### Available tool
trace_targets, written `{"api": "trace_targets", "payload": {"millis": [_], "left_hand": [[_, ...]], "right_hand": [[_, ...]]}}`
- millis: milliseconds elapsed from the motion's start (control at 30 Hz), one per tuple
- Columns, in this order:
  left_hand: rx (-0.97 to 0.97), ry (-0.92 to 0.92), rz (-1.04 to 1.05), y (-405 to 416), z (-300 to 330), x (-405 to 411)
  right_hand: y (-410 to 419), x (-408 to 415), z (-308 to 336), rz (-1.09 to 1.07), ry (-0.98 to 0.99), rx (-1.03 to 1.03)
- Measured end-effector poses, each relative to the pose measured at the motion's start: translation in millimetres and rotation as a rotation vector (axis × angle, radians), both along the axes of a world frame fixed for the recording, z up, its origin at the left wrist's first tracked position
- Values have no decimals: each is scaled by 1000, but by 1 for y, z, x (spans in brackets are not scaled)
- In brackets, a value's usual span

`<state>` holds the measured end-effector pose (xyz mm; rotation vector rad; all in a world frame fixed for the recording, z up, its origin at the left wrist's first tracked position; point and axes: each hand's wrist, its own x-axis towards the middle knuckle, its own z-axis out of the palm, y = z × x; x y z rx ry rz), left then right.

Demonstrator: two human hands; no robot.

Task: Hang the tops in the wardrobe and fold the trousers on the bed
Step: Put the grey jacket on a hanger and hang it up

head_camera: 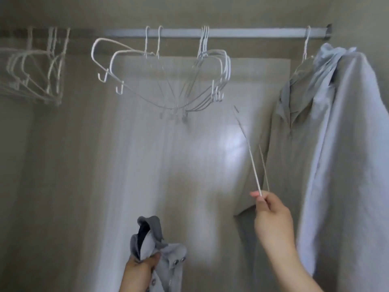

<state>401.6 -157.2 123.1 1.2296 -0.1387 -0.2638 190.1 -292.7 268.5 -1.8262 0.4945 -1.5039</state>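
Observation:
I face the open wardrobe, where a metal rail (242, 33) runs across the top. My left hand (137, 270) grips a grey top with snap buttons (166, 260) low in the middle of the view. My right hand (271, 216) pinches a thin white wire hanger (250, 152), seen nearly edge-on and blurred, raised toward the rail. A pale blue top (341, 144) hangs on a hanger at the right end of the rail, with a beige garment (273, 165) hanging beside it.
Several empty white hangers (160, 81) hang tilted along the middle of the rail, and more hangers (35, 74) sit at the left end. The wardrobe's glossy back wall (168, 165) lies behind them. The bed and trousers are out of view.

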Motion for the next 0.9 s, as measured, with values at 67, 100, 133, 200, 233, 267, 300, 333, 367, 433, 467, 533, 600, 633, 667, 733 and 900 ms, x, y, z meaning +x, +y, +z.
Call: {"api": "trace_targets", "payload": {"millis": [67, 100, 133, 200, 233, 267, 300, 333, 367, 433, 467, 533, 600, 633, 667, 733, 900], "left_hand": [[-73, -29, -16, 5, 2, -27], [-69, -35, -13, 7, -9, -28], [-45, -11, -11, 13, -14, -36], [-56, 34, 8, 18, -18, -45], [-76, 42, -23, 22, -22, -48], [-99, 67, -30, 25, -22, -52], [-142, 106, -40, 28, -21, -55], [-166, 141, -51, 33, -20, -59], [-209, 164, -55, 37, -22, -56], [-288, 194, -73, 48, -23, -55], [-343, 210, -85, 54, -22, -55], [-420, 244, -70, 63, -25, -51], [-480, 222, -41, 72, -33, -48], [-499, 195, -40, 75, -35, -48], [-498, 172, -40, 78, -37, -51], [-505, 145, -20, 84, -42, -51], [-522, 168, 3, 95, -44, -46]], "right_hand": [[8, -9, -42, 24, -40, 26], [11, -15, -61, 48, -44, 49], [15, -20, -80, 86, -32, 80], [26, -28, -115, 243, -37, 201], [31, -30, -130, 361, -31, 317], [35, -32, -145, 456, -12, 422], [37, -33, -159, 530, 4, 491], [39, -34, -171, 551, 32, 531], [41, -35, -181, 548, 58, 558], [40, -39, -201, 527, 137, 548], [39, -41, -208, 505, 161, 521], [36, -45, -216, 454, 192, 501], [32, -48, -222, 374, 243, 416], [29, -50, -224, 333, 279, 345], [28, -51, -225, 305, 309, 289], [27, -54, -224, 284, 349, 244], [28, -59, -212, 205, 319, 235]]}}
